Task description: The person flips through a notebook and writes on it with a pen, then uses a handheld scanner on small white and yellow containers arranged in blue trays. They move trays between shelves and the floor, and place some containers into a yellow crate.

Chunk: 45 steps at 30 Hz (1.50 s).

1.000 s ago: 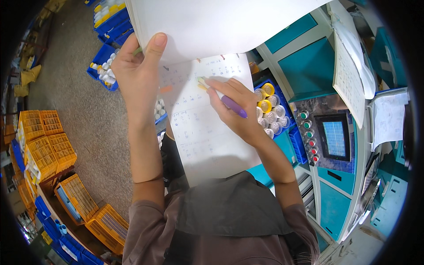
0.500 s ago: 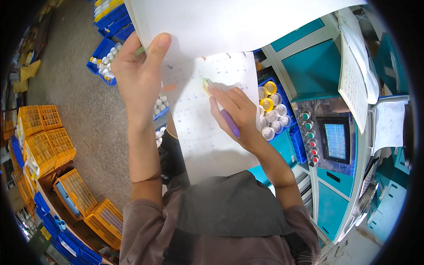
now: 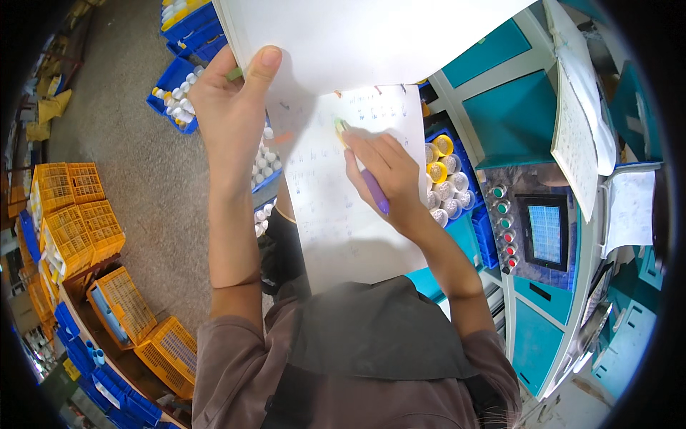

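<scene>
A notebook [image 3: 343, 229] with handwritten rows lies open in front of me, its upper white page [image 3: 371, 43] raised and curving away. My left hand [image 3: 232, 100] clasps its upper left edge, thumb on top and fingers behind. Between the fingers of my right hand [image 3: 386, 171] is a pen [image 3: 374, 191] with a purple rear end and a yellow-green front end. The pen's front end is over the upper part of the written page; whether its tip touches the paper, I cannot tell.
At right stands a teal machine with a screen [image 3: 547, 230] and round green and red buttons. A blue crate [image 3: 468, 168] of white and yellow cups sits beside the notebook. Yellow crates [image 3: 82, 229] are stacked at left; blue bins [image 3: 168, 82] stand on the floor farther off.
The view has shifted slightly, so the surroundings sit a little differently. Both hands keep their grips; the pen remains over the same upper area of the page.
</scene>
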Each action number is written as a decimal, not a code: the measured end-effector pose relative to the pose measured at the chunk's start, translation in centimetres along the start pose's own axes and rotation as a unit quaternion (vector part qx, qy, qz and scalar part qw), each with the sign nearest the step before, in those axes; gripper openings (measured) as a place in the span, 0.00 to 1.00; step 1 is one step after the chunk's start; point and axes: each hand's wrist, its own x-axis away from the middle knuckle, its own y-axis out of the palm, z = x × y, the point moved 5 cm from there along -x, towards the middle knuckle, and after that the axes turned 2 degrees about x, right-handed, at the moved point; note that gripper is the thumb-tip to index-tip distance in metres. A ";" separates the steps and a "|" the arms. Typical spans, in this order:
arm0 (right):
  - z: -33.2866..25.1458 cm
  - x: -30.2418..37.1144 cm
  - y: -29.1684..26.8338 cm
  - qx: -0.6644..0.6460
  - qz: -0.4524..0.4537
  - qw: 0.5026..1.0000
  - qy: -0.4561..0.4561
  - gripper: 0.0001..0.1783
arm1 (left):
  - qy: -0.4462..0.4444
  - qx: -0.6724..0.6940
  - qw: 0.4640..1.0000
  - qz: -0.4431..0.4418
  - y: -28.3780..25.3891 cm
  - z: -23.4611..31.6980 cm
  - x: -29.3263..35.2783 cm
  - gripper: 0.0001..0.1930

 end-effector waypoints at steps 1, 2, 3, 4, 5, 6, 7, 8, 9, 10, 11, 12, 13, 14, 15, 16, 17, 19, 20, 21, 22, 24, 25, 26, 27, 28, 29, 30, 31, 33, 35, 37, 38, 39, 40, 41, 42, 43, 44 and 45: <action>-0.1 0.0 0.0 0.002 0.002 1.000 -0.005 0.18 | -0.011 0.002 1.000 0.003 0.0 -0.1 -0.1 0.19; -0.4 0.0 -0.3 -0.002 0.034 0.999 -0.038 0.18 | -0.014 0.000 1.000 0.005 -0.1 -0.1 -0.2 0.19; -0.1 0.0 0.0 -0.001 0.009 1.000 -0.009 0.18 | -0.015 -0.009 1.000 0.009 -0.1 -0.1 -0.2 0.19; -0.2 -0.1 -0.1 -0.006 0.016 1.000 -0.009 0.18 | -0.018 0.003 1.000 0.007 0.0 -0.1 -0.3 0.19; -0.1 -0.2 0.0 -0.008 0.012 1.000 0.004 0.18 | -0.019 0.007 1.000 0.008 0.0 -0.1 -0.3 0.19; -0.1 -0.2 -0.1 -0.019 0.015 1.000 0.003 0.17 | -0.016 0.004 1.000 0.010 0.0 0.0 -0.3 0.19; -0.1 -0.2 0.0 -0.028 0.004 0.999 0.015 0.16 | -0.019 0.013 1.000 0.008 0.0 -0.1 -0.2 0.19; 0.0 -0.2 0.1 -0.035 -0.017 0.999 0.037 0.16 | -0.018 0.014 1.000 0.005 0.0 0.0 -0.1 0.19; -0.3 -0.1 -0.1 -0.028 -0.010 0.999 0.023 0.16 | -0.010 0.011 1.000 0.005 -0.1 0.1 -0.1 0.19; -0.4 -0.1 -0.1 -0.019 -0.015 1.000 0.017 0.16 | -0.013 0.015 1.000 0.006 -0.2 0.1 -0.1 0.19; -0.8 -0.1 -0.4 -0.019 0.010 1.000 -0.017 0.15 | -0.012 0.015 1.000 0.007 -0.2 0.1 -0.1 0.18; -0.6 -0.2 -0.1 -0.019 -0.015 1.000 0.011 0.15 | -0.010 0.010 1.000 0.006 -0.3 0.1 -0.1 0.18; -0.6 -0.2 -0.1 -0.028 -0.010 1.000 0.009 0.15 | -0.012 0.009 1.000 0.000 -0.3 0.1 -0.1 0.18; -0.3 -0.3 0.1 -0.028 -0.028 0.999 0.036 0.15 | -0.012 0.006 1.000 -0.004 -0.3 0.2 -0.1 0.18; -0.6 -0.3 -0.1 -0.032 -0.010 0.999 0.014 0.15 | -0.010 -0.005 1.000 -0.006 -0.3 0.2 -0.1 0.18; -0.5 -0.3 0.0 -0.028 -0.016 0.999 0.021 0.15 | -0.014 0.008 1.000 -0.006 -0.3 0.2 0.0 0.18; -0.6 -0.2 0.0 -0.028 -0.016 0.999 0.014 0.15 | -0.016 0.014 1.000 -0.004 -0.3 0.1 0.0 0.19; -0.7 -0.2 0.1 -0.015 -0.017 1.000 0.013 0.15 | -0.015 0.022 1.000 0.001 -0.3 0.1 0.0 0.19; -0.9 -0.1 -0.1 -0.016 0.003 1.000 -0.004 0.15 | -0.013 0.025 1.000 0.002 -0.3 0.1 -0.1 0.19; -0.6 -0.1 0.1 -0.017 -0.014 1.000 0.016 0.15 | -0.007 0.022 1.000 -0.002 -0.2 0.1 0.0 0.19; -0.5 -0.1 0.1 -0.023 -0.012 0.999 0.021 0.15 | -0.012 0.013 1.000 -0.003 -0.2 0.1 -0.1 0.19; -0.4 -0.1 0.2 -0.023 0.000 1.000 0.018 0.16 | -0.008 -0.021 1.000 -0.005 -0.3 0.1 -0.1 0.19; -0.5 -0.1 0.1 -0.018 0.011 1.000 0.009 0.16 | -0.003 -0.010 1.000 -0.008 -0.3 0.1 -0.2 0.19; -0.7 -0.1 0.0 -0.014 0.030 0.999 -0.014 0.17 | 0.002 -0.006 1.000 -0.007 -0.3 0.2 -0.2 0.19; -0.5 -0.1 0.2 -0.010 0.017 1.000 0.001 0.16 | 0.011 -0.005 1.000 -0.004 -0.3 0.2 -0.1 0.19; -0.5 -0.1 0.3 -0.006 0.013 1.000 0.007 0.16 | 0.004 0.002 1.000 -0.004 -0.3 0.2 -0.1 0.19; -0.5 -0.1 0.2 -0.006 0.026 1.000 0.006 0.16 | 0.001 0.008 1.000 -0.005 -0.2 0.2 -0.1 0.19; -0.4 -0.2 0.3 -0.009 0.012 1.000 0.015 0.16 | -0.002 0.006 1.000 -0.004 -0.2 0.2 -0.1 0.19; -0.4 -0.2 0.3 -0.016 0.015 1.000 0.014 0.16 | -0.003 0.006 1.000 -0.006 -0.1 0.3 0.0 0.19; -0.6 -0.1 0.1 -0.019 0.018 1.000 0.011 0.16 | 0.003 -0.009 1.000 -0.003 -0.2 0.5 0.1 0.19; -1.0 0.0 -0.2 -0.015 0.042 0.999 -0.024 0.16 | 0.004 -0.003 1.000 0.000 -0.1 0.6 0.0 0.20; -0.6 -0.1 0.0 -0.024 0.019 0.999 0.019 0.16 | 0.001 -0.004 1.000 -0.003 -0.1 0.7 0.1 0.20; -0.3 -0.1 0.0 -0.025 0.013 0.999 0.043 0.16 | -0.004 -0.007 1.000 -0.009 0.0 0.7 0.0 0.20; -0.5 -0.1 0.0 -0.026 0.022 0.999 0.030 0.16 | -0.012 -0.018 1.000 -0.005 0.0 0.6 0.0 0.20; -0.5 -0.2 0.0 -0.023 0.021 0.999 0.032 0.16 | -0.008 -0.006 1.000 -0.007 0.1 0.6 0.1 0.20; -0.5 -0.2 0.0 -0.022 0.018 0.999 0.032 0.16 | -0.007 -0.004 1.000 -0.001 0.1 0.6 0.1 0.19; -0.6 -0.1 0.0 -0.018 0.022 0.999 0.027 0.16 | 0.009 0.000 1.000 0.003 0.1 0.8 0.1 0.19; -0.7 -0.1 0.0 -0.015 0.022 0.999 0.022 0.16 | 0.001 -0.005 1.000 0.009 0.1 0.7 0.1 0.19; -0.9 -0.1 -0.2 -0.013 0.036 0.999 0.001 0.16 | 0.004 -0.009 1.000 0.007 0.1 0.7 0.1 0.19; -0.7 -0.1 0.0 -0.021 0.017 0.999 0.026 0.15 | 0.006 -0.015 1.000 0.004 0.1 0.7 0.1 0.19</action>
